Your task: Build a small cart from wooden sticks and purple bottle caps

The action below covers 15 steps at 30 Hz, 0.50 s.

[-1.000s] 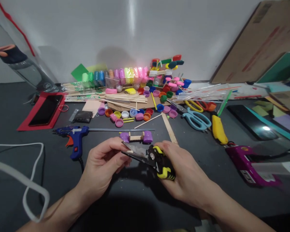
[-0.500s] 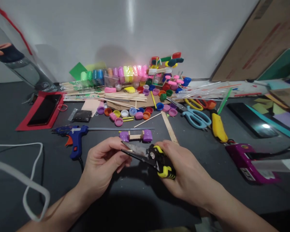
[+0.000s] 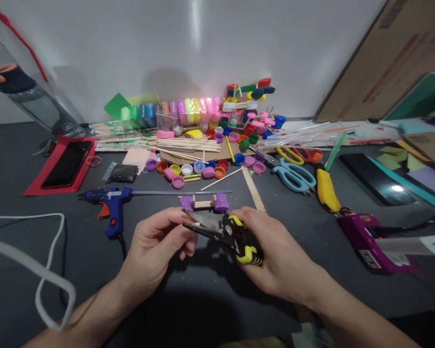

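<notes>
Right hand: I have it closed around the yellow-and-black handles of the cutters, whose blades point toward my left side and stand apart. Left hand: thumb and forefinger are pinched at the blade tips, gripping a small pale piece that projects between the blades; its far end is hidden by my fingers. Both hands are held above the near part of the dark bench. At the far right, a large cardboard sheet leans at an angle. A water bottle stands at the far left, near a red sheet carrying a dark phone. A blue glue gun lies beyond my left forearm, with an orange trigger. On the right side are blue-handled scissors and a yellow cutter. Directly beyond the cutters lies an assembly of short wooden sticks with purple caps at both ends. Behind it I have a bundle of wooden sticks and loose bottle caps in several colours. Smallest item: the pale piece, located between the open blades.
</notes>
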Each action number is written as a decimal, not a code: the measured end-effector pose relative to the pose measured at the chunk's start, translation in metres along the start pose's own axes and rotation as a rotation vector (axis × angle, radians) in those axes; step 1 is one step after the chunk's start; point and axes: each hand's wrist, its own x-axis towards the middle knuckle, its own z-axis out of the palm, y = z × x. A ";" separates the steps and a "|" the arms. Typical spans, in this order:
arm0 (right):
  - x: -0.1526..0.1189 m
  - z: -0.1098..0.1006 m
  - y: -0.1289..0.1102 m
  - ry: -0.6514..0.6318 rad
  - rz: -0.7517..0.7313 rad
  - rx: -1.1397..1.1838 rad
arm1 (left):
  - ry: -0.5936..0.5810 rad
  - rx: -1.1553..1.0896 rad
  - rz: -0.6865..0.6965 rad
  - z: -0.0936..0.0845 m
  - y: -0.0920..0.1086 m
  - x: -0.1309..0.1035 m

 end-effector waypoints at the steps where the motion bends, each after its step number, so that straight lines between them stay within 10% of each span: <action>1: 0.000 0.000 0.000 -0.006 -0.009 -0.005 | -0.014 0.005 -0.002 -0.001 -0.001 0.000; 15: -0.008 0.001 0.005 0.040 -0.053 -0.208 | -0.024 0.067 -0.042 -0.001 0.000 0.002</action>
